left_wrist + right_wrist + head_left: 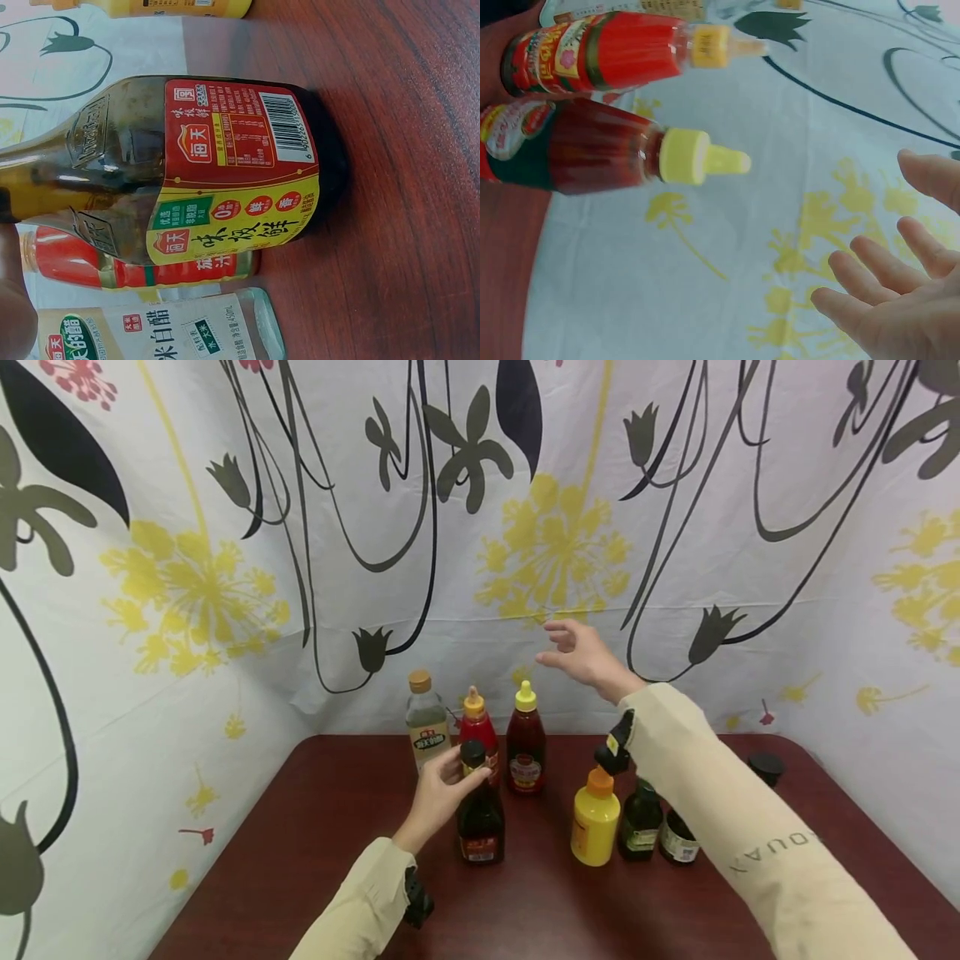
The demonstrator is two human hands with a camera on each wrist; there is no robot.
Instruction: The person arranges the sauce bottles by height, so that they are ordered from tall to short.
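Observation:
My left hand (441, 792) grips a dark soy sauce bottle (481, 831) by its neck, just under the black cap. In the left wrist view the bottle's red and yellow label (225, 150) faces the camera. Behind it stand a white vinegar bottle (426, 714) and a red ketchup bottle (480, 728) with an orange cap. To their right is a dark red sauce bottle (526, 745) with a yellow nozzle cap. My right hand (585, 656) is raised in the air above and right of that bottle, fingers spread loosely and holding nothing.
A yellow squeeze bottle (596, 818) with an orange cap stands right of centre. Beside it are a small dark bottle (640, 825) and a short jar (678, 842). A black lid (767, 766) shows behind my right sleeve. Patterned cloth (360, 568) hangs behind the table.

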